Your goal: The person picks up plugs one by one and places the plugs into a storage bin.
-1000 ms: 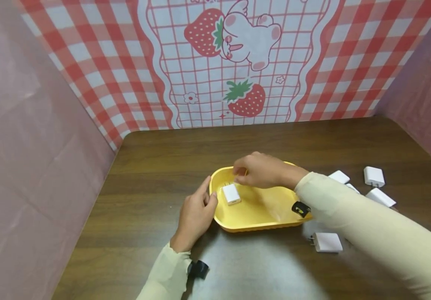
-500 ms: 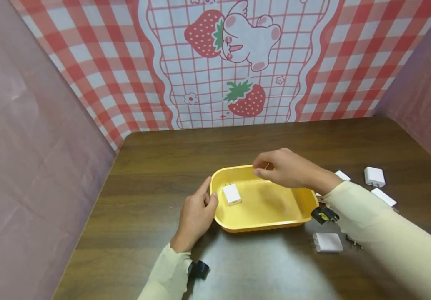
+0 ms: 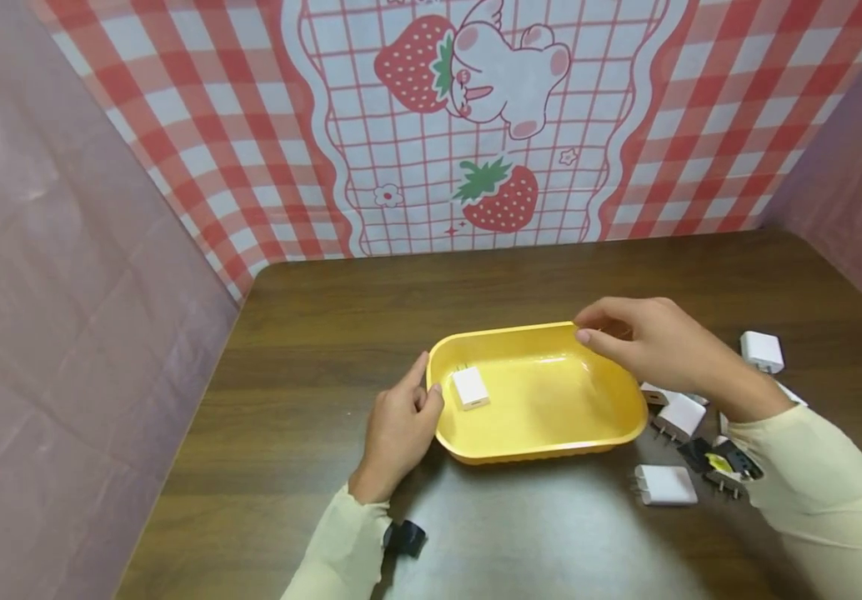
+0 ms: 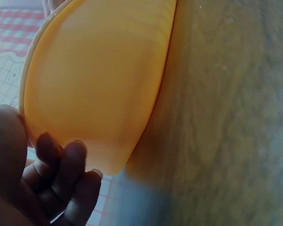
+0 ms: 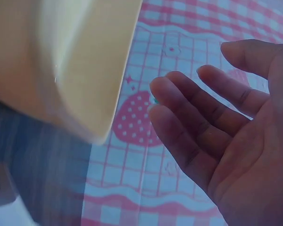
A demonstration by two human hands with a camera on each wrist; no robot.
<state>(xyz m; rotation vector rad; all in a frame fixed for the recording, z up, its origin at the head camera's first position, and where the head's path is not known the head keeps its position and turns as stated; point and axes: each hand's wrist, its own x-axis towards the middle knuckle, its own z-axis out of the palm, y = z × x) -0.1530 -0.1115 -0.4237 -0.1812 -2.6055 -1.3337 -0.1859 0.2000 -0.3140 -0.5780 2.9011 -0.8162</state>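
A yellow plastic tray (image 3: pixel 543 408) sits on the table, with one white plug-in charger (image 3: pixel 472 387) lying near its left end, prongs toward the far side. My left hand (image 3: pixel 395 425) grips the tray's left end at the rim; in the left wrist view its fingers (image 4: pixel 73 162) curl against the outer wall. Over the tray's far right corner hovers my right hand (image 3: pixel 659 346), nothing held. The right wrist view shows its relaxed, spread fingers (image 5: pixel 198 122) apart from the tray wall.
Several more white chargers lie right of the tray, among them a near one (image 3: pixel 665 485), one beside the tray (image 3: pixel 680 417) and a far one (image 3: pixel 762 351). The right forearm partly covers this group. A checked strawberry cloth (image 3: pixel 498 125) hangs behind the wooden table (image 3: pixel 311 333).
My right hand has moved right, from above the charger in the tray to the tray's far right corner. The left hand keeps its hold, and the charger stays at the left end.
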